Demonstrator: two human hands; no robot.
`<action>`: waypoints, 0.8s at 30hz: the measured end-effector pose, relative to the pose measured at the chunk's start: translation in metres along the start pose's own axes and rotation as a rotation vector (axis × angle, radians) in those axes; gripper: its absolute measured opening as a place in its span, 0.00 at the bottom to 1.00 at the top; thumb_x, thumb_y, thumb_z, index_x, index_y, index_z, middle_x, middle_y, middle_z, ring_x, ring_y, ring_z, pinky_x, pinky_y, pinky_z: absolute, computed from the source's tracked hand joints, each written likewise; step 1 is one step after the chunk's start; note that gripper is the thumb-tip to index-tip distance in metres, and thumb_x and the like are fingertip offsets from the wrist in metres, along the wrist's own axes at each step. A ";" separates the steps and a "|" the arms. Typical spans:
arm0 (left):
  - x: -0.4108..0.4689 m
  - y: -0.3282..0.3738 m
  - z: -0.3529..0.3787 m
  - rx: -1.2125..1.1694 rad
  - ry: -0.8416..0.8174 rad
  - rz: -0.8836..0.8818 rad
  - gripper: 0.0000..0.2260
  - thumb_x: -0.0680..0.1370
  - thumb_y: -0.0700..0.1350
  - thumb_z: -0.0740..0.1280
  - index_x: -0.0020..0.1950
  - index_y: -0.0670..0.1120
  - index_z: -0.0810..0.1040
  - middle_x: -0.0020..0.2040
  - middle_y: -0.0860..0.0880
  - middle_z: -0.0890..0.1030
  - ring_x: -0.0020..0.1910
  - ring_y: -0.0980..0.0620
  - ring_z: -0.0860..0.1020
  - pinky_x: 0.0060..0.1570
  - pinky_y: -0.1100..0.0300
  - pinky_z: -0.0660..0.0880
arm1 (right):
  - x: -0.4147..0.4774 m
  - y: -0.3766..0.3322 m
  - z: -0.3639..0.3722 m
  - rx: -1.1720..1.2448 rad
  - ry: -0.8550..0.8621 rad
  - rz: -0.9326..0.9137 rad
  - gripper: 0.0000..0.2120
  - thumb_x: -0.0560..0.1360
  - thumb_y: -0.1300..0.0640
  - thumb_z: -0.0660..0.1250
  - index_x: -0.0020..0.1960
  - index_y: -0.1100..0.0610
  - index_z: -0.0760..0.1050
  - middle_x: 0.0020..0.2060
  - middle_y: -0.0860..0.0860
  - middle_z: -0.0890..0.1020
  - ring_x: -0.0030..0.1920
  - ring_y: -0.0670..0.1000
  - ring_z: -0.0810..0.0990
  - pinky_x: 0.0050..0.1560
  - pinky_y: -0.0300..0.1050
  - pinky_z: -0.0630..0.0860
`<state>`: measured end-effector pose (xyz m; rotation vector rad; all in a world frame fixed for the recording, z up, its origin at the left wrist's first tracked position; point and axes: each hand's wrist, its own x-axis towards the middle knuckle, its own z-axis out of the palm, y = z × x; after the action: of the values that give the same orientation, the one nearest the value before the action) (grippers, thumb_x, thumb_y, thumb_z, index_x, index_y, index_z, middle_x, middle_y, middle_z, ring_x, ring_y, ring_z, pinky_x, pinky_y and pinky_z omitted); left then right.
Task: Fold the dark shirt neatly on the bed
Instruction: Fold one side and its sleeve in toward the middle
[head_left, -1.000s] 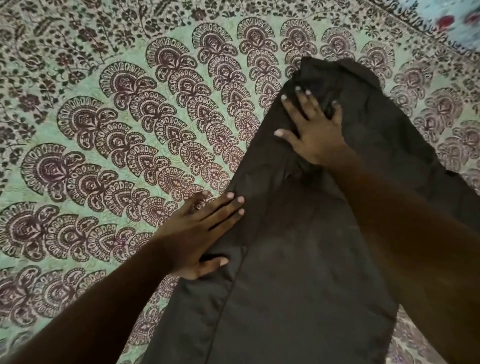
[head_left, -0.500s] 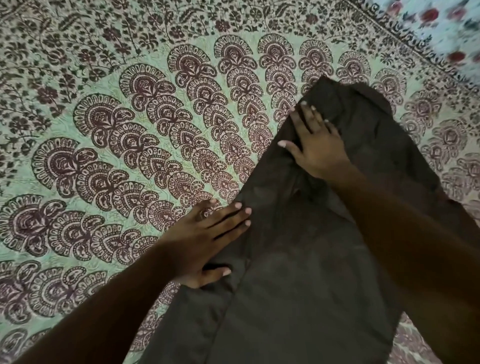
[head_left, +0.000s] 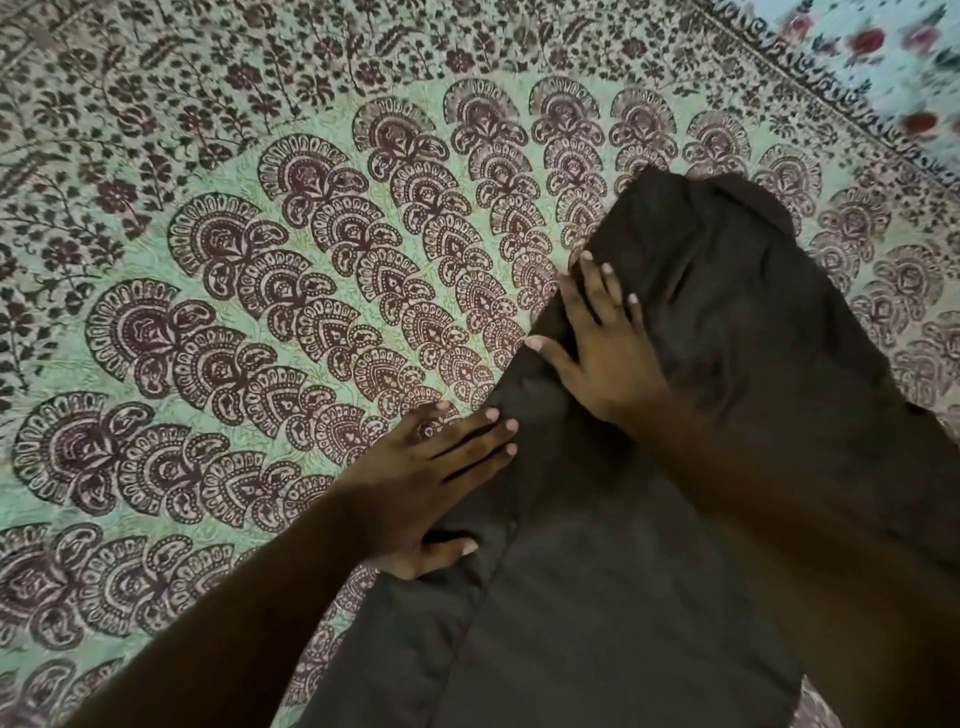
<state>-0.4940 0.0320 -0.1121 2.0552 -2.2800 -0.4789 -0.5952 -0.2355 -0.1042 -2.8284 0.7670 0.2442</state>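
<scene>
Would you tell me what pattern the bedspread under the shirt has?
Bedspread: maroon paisley fans on pale green; head view.

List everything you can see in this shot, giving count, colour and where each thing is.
dark shirt: one, very dark brown-black, lying on the bedspread from the bottom edge up toward the upper right
bedspread: one, pale green with maroon fan motifs and a floral border, filling most of the view
floral cloth: one, pale blue with red flowers, blurred, top right corner beyond the bedspread's border
left hand: one, fingers straight, resting flat across the shirt's left edge and the bedspread
right hand: one, fingers spread, pressing on the shirt's left edge, farther up than the left hand
</scene>
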 end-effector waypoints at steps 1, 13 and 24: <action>0.001 -0.001 0.000 0.006 0.010 0.002 0.42 0.77 0.68 0.57 0.84 0.46 0.54 0.85 0.46 0.50 0.84 0.47 0.49 0.77 0.38 0.55 | -0.004 0.003 0.005 -0.024 -0.014 0.033 0.43 0.78 0.27 0.45 0.85 0.51 0.47 0.84 0.52 0.46 0.84 0.56 0.44 0.81 0.63 0.47; -0.018 0.016 0.002 0.054 0.003 0.176 0.39 0.78 0.64 0.58 0.82 0.40 0.60 0.83 0.40 0.60 0.83 0.43 0.55 0.81 0.43 0.51 | -0.075 -0.060 0.042 -0.112 0.071 0.105 0.38 0.82 0.33 0.45 0.84 0.55 0.49 0.84 0.51 0.50 0.84 0.58 0.47 0.79 0.68 0.44; -0.205 0.129 0.060 -0.133 -0.080 0.125 0.39 0.80 0.61 0.61 0.84 0.42 0.52 0.85 0.44 0.48 0.84 0.45 0.49 0.79 0.42 0.57 | -0.213 -0.107 0.049 -0.241 -0.050 -0.235 0.35 0.83 0.32 0.45 0.84 0.50 0.52 0.84 0.53 0.53 0.84 0.56 0.50 0.80 0.65 0.50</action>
<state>-0.6070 0.2541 -0.1009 1.8525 -2.3316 -0.6968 -0.7265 -0.0315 -0.0906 -3.0888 0.4122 0.3916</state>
